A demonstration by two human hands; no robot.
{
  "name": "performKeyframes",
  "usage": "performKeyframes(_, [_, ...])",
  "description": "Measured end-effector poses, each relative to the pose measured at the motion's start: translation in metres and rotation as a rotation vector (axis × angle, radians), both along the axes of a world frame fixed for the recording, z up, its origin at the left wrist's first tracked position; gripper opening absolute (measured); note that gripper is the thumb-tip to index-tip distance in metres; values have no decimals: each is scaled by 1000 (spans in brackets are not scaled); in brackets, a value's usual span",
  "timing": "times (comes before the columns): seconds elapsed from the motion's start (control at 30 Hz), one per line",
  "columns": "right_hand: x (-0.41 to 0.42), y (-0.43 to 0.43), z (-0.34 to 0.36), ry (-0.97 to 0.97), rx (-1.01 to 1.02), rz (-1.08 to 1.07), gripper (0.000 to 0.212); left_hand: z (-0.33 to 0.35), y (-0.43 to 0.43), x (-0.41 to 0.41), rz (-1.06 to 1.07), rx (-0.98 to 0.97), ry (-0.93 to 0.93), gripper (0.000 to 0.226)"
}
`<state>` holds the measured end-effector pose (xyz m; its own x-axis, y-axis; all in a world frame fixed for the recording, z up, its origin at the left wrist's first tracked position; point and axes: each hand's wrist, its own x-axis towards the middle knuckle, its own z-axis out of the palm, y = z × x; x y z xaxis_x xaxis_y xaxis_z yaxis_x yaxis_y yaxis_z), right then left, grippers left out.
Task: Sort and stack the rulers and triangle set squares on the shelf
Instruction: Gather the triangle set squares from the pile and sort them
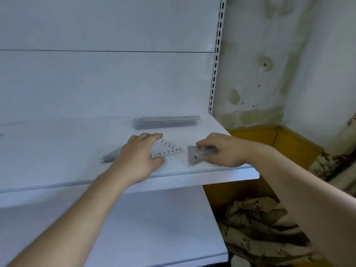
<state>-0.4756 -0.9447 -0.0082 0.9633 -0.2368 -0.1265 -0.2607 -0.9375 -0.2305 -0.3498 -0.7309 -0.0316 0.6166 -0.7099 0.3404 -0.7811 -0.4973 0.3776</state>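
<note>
Rulers of clear plastic [165,122] already lie stacked near the back right corner of the white metal shelf [57,151]. Near its front edge the left hand [140,157] grips a large clear numbered set square [169,149]. The right hand [221,151] pinches a small stack of clear triangles [193,157] by the front right corner. Sorting the triangles looks unfinished.

Left grip [138,151], right grip [223,149], 2 forearms [86,205] bare
</note>
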Motion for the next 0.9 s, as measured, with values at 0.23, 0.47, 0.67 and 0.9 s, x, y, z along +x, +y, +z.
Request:
performKeyframes(0.23, [25,30,-8,-42,9,86,71,6,34,18,120,-30,121,63])
performKeyframes(0.47, [29,45,-22,-147,-145,45,59,8,61,52,129,64,292,54])
performKeyframes(0.67, [26,43,-26,-240,-131,23,55,8,60,62,82,127,324,47])
performKeyframes(0.9, [25,43,-26,-262,-125,16,55,2,59,64,124,34,282,46])
